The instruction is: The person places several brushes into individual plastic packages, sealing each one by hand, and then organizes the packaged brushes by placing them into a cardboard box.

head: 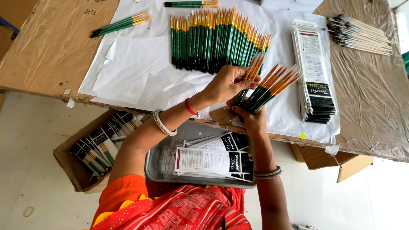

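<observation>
- Our right hand (251, 121) is wrapped tight round the bottom of a fanned bunch of paintbrushes (266, 87), gripping them at the dark handle ends.
- The brushes have green handles going black at the tail, gold ferrules and orange-tan bristle tips, and they splay up and away from the fist.
- Our left hand (230, 83) sits just above the right one, fingers curled and pinching a couple of brush tips at the near edge of the fan; not fully closed, more a loose pinch.
- Just past the left hand there's a long row of matching brushes (217, 40) laid side by side on white paper (136, 72).
- To the right of the fan, a stack of flat black-and-white brush sleeves (314, 68), and beyond that a small heap of pale-handled brushes (360, 35).
- Below our wrists, a grey tray (164, 168) in our lap with more sleeves in it.
- Off to the left of our elbow, a cardboard box (70, 164) of packed brush sets.
</observation>
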